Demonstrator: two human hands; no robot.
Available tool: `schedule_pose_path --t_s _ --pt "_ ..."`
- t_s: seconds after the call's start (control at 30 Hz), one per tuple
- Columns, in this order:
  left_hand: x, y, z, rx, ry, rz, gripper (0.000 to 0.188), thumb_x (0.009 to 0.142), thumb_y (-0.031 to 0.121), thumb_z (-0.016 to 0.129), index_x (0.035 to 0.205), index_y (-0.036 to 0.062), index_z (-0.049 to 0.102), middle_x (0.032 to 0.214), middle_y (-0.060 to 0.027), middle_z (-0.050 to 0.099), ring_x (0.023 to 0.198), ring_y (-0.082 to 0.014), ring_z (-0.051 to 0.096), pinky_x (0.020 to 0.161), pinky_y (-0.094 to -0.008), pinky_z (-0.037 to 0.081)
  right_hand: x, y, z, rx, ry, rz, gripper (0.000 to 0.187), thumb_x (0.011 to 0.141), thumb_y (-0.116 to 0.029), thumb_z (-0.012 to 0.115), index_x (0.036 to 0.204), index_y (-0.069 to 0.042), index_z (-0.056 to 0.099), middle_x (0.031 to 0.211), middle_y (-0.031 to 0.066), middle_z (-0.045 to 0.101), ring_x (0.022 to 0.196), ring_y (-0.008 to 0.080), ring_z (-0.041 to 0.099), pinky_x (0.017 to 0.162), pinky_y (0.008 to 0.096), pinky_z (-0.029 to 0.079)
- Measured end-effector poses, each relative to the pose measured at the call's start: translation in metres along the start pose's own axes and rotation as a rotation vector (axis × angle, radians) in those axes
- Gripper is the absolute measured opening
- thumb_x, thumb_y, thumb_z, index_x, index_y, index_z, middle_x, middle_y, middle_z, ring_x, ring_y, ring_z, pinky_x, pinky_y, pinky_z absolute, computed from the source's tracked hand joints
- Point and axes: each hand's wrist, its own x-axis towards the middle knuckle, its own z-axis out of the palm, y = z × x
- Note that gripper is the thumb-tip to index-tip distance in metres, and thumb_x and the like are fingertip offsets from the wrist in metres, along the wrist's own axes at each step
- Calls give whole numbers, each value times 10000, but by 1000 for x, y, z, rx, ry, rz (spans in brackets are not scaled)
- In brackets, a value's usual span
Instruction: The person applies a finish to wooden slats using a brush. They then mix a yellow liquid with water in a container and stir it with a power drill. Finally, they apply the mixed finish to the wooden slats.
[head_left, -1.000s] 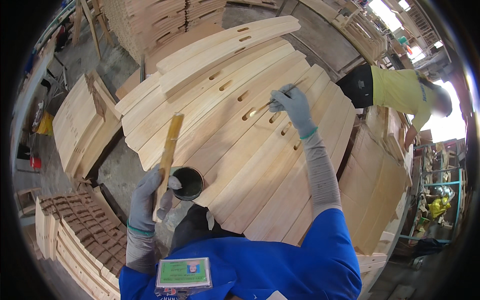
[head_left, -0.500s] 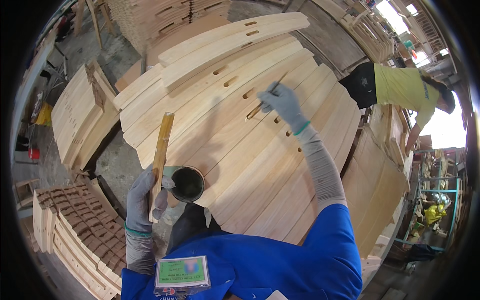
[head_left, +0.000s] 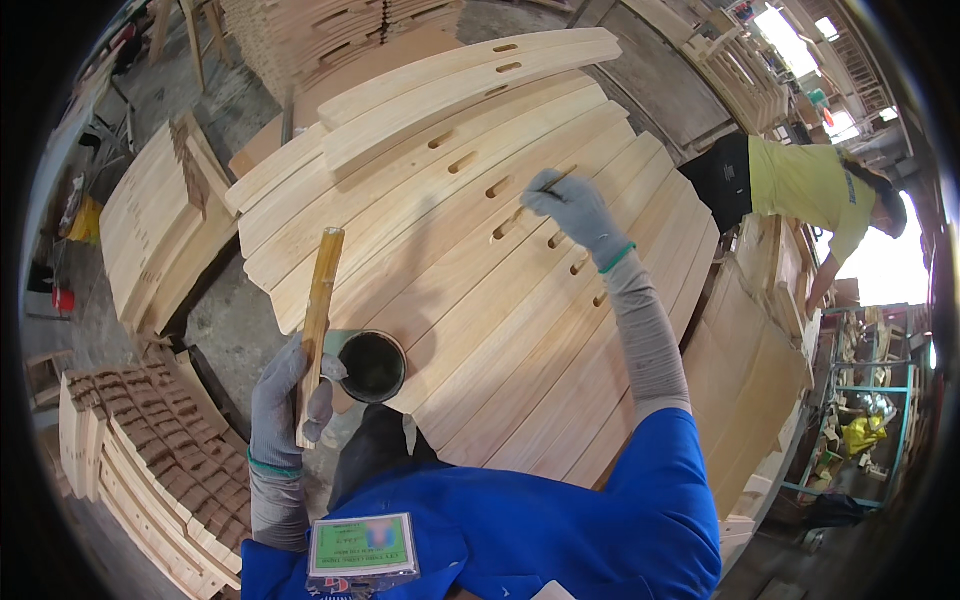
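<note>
In my gloved left hand (head_left: 278, 400) a flat wooden stick (head_left: 322, 285) stands upright, its lower part gripped by the fingers. Right beside that hand is a round cup (head_left: 373, 367) with a dark inside; whether it is joined to the stick cannot be made out. My gloved right hand (head_left: 578, 210) is closed round a thin wooden rod (head_left: 512, 219). The rod's lower end points at a slot (head_left: 500, 231) in one of the pale planks (head_left: 470, 340) laid side by side. Its tip is too small to make out.
Two slotted planks (head_left: 470, 85) lie on top at the far side. Stacked curved wood pieces (head_left: 155, 230) stand on the left, with another stack (head_left: 165, 450) at the lower left. A person in a yellow shirt (head_left: 805, 180) bends over at the right, near cardboard (head_left: 745, 370).
My right hand has shifted slightly right and down, with the rod lying at a somewhat different angle by the slot. My left hand and its stick stay almost in place.
</note>
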Motion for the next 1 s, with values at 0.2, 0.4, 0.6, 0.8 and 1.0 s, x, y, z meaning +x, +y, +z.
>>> schedule_pose_path --t_s 0.2,0.4,0.6,0.8,1.0 --pt "-3 -2 -8 -19 12 2 442 965 211 450 1332 -28 389 882 -161 624 407 -113 472 293 -202 360 -3 -18 -3 -210 -31 -1 154 844 -176 668 817 -34 616 635 6 553 586 81 510 563 249 431" --pt "-3 -5 -11 -46 10 5 440 966 210 444 1333 -28 388 875 -159 619 405 -111 470 298 -201 374 -8 -25 22 139 -72 84 115 842 -117 675 797 -27 619 688 13 599 635 74 564 589 217 466" --pt "-4 -4 -8 -11 12 4 437 968 208 439 1331 -29 390 881 -154 615 410 -106 467 298 -198 367 2 -2 6 291 60 161 87 832 -87 657 823 -6 626 746 35 617 708 92 604 640 220 491" --pt "-4 -5 -6 -9 9 3 433 970 215 433 1327 -26 397 884 -153 612 417 -106 469 297 -201 357 -4 4 -10 324 168 94 63 843 -22 601 897 8 618 834 49 627 763 109 616 712 236 516" --pt "-3 -5 -9 17 -29 14 423 964 212 447 1309 -28 404 883 -152 613 411 -108 465 297 -202 359 -7 -13 -17 180 280 40 111 848 -30 611 944 25 598 863 80 642 752 133 637 720 250 557"
